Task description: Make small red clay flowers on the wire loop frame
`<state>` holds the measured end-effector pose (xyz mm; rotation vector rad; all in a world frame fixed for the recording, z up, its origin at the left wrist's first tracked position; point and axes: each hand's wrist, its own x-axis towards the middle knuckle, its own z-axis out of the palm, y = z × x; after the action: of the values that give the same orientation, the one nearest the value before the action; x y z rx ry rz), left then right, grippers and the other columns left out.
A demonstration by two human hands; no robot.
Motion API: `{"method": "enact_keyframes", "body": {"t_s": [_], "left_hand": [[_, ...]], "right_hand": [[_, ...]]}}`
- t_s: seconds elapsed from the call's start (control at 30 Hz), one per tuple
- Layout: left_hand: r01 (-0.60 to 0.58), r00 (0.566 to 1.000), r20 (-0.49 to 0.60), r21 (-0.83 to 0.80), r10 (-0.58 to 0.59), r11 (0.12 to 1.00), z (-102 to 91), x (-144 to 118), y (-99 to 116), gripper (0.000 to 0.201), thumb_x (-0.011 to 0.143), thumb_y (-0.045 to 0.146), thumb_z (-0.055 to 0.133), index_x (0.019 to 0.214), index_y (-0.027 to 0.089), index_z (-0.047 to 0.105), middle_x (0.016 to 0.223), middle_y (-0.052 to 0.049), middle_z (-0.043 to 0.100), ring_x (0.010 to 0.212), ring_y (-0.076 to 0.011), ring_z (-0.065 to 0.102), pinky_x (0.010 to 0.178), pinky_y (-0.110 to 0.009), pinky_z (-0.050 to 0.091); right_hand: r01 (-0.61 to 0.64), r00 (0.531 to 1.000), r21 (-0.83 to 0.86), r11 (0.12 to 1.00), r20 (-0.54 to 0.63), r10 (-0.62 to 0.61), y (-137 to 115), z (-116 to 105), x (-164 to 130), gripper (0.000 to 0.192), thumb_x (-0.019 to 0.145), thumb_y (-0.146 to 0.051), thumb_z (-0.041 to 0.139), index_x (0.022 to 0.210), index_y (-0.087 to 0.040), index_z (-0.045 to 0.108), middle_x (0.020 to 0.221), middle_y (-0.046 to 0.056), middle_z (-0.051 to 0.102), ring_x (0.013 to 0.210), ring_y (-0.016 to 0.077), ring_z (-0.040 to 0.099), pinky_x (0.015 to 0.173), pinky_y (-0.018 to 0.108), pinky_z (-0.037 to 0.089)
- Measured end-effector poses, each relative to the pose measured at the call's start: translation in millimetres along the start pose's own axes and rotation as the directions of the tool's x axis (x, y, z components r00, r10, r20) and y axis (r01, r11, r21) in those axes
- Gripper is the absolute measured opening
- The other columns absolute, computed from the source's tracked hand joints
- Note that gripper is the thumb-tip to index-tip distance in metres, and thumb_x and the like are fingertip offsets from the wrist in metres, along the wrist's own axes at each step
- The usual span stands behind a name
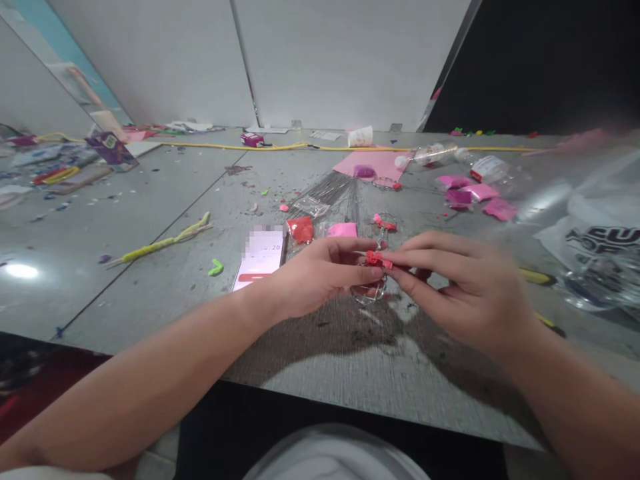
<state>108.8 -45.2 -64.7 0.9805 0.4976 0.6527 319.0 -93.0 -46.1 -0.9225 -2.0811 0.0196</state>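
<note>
Left hand (320, 275) and right hand (463, 283) are nearly closed, a wire piece with red clay (379, 260) being pinched between their fingertips over the worktop (165, 297); whether its lower end is rested there cannot be told. Just beyond, a red packet (300, 231) is laid beside a phone (264, 257).

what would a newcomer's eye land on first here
Probably the left hand and right hand, meeting near the middle at a small red piece and bent wire. Next, the lit phone just beyond the left forearm, then the bright pink packets farther back on the right.
</note>
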Motion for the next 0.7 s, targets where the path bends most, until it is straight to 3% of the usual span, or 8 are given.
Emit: {"method": "enact_keyframes", "body": {"t_s": [0.13,0.4,0.53,0.7], "left_hand": [[-0.002,0.996,-0.088,0.01,0.003,1.0,1.0,-0.8,-0.4,0.04,0.077,0.016,0.089,0.113,0.016,0.072,0.093,-0.005,0.076,0.079,-0.0124,0.071,0.075,-0.028,0.051],[-0.027,1.0,-0.001,0.055,0.027,0.998,2.2,-1.1,1.8,0.027,0.081,0.027,0.088,0.102,0.014,0.078,0.094,-0.005,0.074,0.089,-0.0121,0.07,0.084,-0.027,0.052],[-0.02,1.0,-0.005,0.058,0.02,0.998,3.0,-1.6,1.7,0.025,0.081,0.028,0.087,0.101,0.015,0.079,0.094,-0.005,0.074,0.088,-0.0123,0.069,0.083,-0.028,0.052],[-0.032,0.999,0.009,0.05,0.031,0.998,6.0,-1.9,3.1,0.021,0.083,0.026,0.085,0.099,0.014,0.08,0.093,-0.006,0.074,0.087,-0.0127,0.068,0.081,-0.028,0.052]], "right_hand": [[0.103,0.995,-0.128,0.986,0.017,-0.101,6.3,-1.4,-1.0,0.02,0.094,-0.011,0.066,0.107,-0.02,0.077,0.096,0.009,0.076,0.082,0.0203,0.074,0.066,0.032,0.057],[0.275,0.961,-0.258,0.926,0.063,-0.268,12.7,-0.9,-2.3,0.028,0.093,-0.004,0.064,0.117,-0.017,0.071,0.096,0.011,0.074,0.082,0.0224,0.068,0.073,0.037,0.056],[0.299,0.954,-0.234,0.925,0.061,-0.293,14.5,-0.3,-2.3,0.027,0.093,-0.005,0.065,0.117,-0.018,0.071,0.095,0.01,0.073,0.082,0.0227,0.067,0.073,0.038,0.056],[0.239,0.97,-0.207,0.949,0.019,-0.241,11.4,0.8,-2.8,0.023,0.091,-0.005,0.069,0.109,-0.019,0.071,0.093,0.009,0.074,0.081,0.0211,0.068,0.071,0.036,0.056]]}}
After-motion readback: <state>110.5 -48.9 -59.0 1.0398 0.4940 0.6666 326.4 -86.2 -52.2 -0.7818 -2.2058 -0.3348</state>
